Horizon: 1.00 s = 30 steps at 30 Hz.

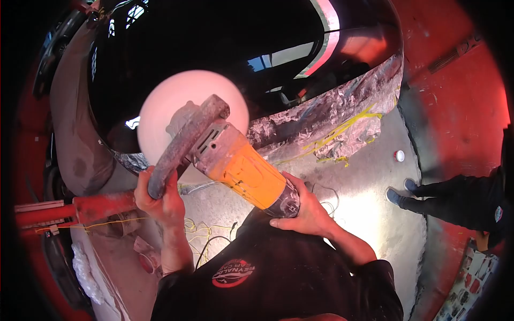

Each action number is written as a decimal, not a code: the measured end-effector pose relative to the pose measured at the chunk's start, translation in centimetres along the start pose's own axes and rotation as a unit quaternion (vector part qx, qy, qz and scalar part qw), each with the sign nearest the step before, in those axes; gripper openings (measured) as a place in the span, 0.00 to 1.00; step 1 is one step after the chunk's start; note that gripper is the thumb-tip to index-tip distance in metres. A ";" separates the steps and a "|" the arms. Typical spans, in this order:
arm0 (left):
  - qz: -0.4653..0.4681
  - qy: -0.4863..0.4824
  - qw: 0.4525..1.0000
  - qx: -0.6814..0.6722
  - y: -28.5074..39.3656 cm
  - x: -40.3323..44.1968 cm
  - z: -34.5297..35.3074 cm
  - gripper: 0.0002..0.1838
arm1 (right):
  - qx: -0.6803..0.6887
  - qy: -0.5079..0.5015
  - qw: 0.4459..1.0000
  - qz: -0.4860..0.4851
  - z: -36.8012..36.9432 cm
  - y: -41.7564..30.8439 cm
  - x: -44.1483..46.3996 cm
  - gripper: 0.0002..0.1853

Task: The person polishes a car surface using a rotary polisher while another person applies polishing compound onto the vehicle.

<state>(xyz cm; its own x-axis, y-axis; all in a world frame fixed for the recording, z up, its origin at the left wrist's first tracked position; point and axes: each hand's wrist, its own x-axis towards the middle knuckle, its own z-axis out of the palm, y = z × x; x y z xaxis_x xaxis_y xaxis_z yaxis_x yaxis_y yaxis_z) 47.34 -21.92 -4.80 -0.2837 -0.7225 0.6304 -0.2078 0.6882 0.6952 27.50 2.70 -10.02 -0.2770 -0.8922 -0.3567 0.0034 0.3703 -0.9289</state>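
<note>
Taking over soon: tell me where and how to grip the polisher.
Likely from behind, opposite the white pad: take the curved handle, where the left hand is, and the black rear end, where the right hand is. The handle juts sideways; the orange body extends back.

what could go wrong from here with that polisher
The white pad sits close to the crinkled film edging the dark panel, so it might snag it. Loose cords on the floor could trip someone. If the left hand slipped off the grey handle, the polisher might twist.
</note>
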 end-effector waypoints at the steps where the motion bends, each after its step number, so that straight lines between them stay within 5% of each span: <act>1: 0.002 0.010 1.000 0.021 0.2 1.4 0.2 0.10 | 0.031 0.005 0.999 0.005 0.2 -1.0 0.1 0.61; 6: -0.007 -0.093 0.994 -0.056 3.3 9.9 5.7 0.06 | 0.138 0.062 0.985 -0.085 -0.5 -2.4 1.0 0.53; 13: 0.009 -0.220 0.969 -0.113 9.7 14.8 19.8 0.05 | 0.213 0.171 0.958 -0.085 -7.4 -1.8 -0.1 0.51; 23: 0.144 -0.185 0.964 -0.129 15.5 14.3 40.4 0.12 | 0.205 0.291 0.928 -0.109 -21.1 2.2 -1.6 0.32; 30: 0.064 -0.155 0.972 -0.166 16.3 10.2 36.6 0.10 | 0.144 0.259 0.954 -0.045 -23.5 1.4 -5.8 0.35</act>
<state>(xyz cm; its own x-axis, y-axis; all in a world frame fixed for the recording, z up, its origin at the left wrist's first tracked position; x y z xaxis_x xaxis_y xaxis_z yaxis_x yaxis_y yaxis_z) 6.80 -15.65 0.27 -0.5667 -0.5415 0.6210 0.1477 0.6747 0.7232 6.56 14.48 -6.88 -0.7257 -0.6420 -0.2474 0.2009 0.1462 -0.9686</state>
